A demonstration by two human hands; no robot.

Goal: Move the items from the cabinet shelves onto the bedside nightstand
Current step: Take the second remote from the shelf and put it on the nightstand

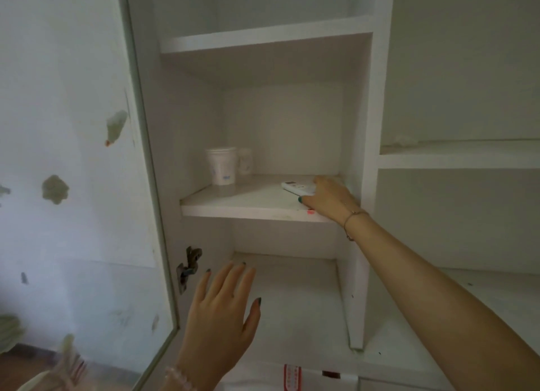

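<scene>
The white cabinet [377, 127] fills the view, with open compartments stacked at centre and more to the right. Its glass door [73, 156] stands swung open at the left. The middle shelf [248, 206] of the centre column carries all the items noted below.

My right hand [330, 197] reaches in from the near right and rests on the right part of that shelf. It is clasped over the right end of the remote control [295, 187], thumb along the near edge and fingers curled over the far edge. The remote control lies flat on the shelf, right of centre.

My left hand [222, 311] hangs in front of the lower compartment, fingers straight and slightly spread, holding nothing.

A white paper cup [221, 166] stands upright at the far left of the middle shelf. A smaller cup [245, 161] stands just beside it, to the right and slightly farther back; I cannot tell whether they touch.

A metal hinge [188, 269] sits on the door edge, left of my left hand. A thin bracelet [352, 218] circles my right wrist.
</scene>
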